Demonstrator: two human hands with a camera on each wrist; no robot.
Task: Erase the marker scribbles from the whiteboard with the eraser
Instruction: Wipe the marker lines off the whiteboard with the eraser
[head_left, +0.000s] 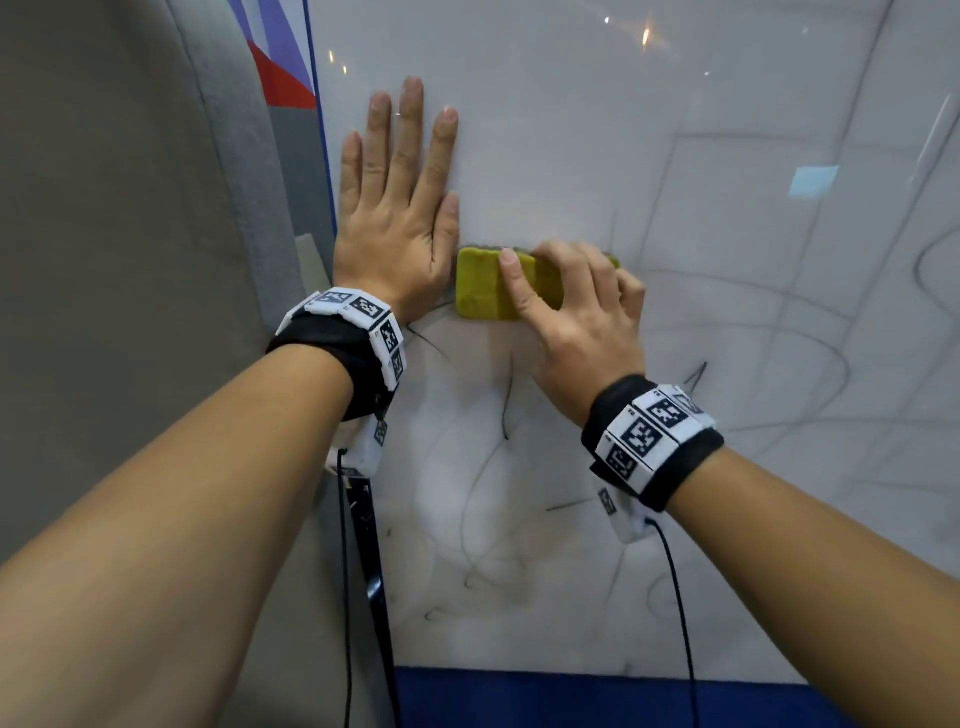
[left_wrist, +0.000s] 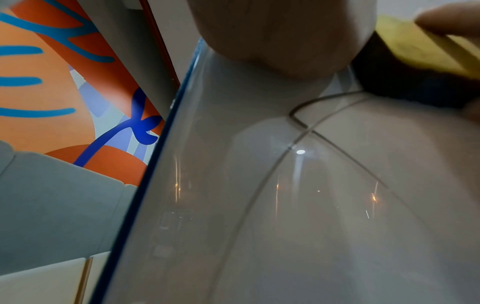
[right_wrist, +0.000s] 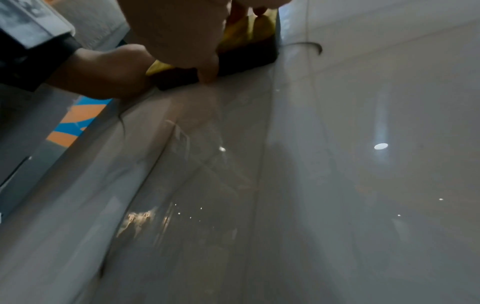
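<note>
Forearms wearing black wrist straps (head_left: 654, 441) with white coded tiles are reaching up to the glossy whiteboard (head_left: 623, 130). Thin dark scribbles (head_left: 506, 405) are lying below the eraser (head_left: 485, 283) and fainter grey ones to its right. The right hand (head_left: 576, 317) is gripping the eraser, thumb across its fuzzy yellow-green back, fingers curled over its top edge; its dark pad (right_wrist: 241, 59) is pressing on the board. Just left of the eraser, the left hand (head_left: 397, 208) is lying flat on the board, fingers straight and slightly spread.
</note>
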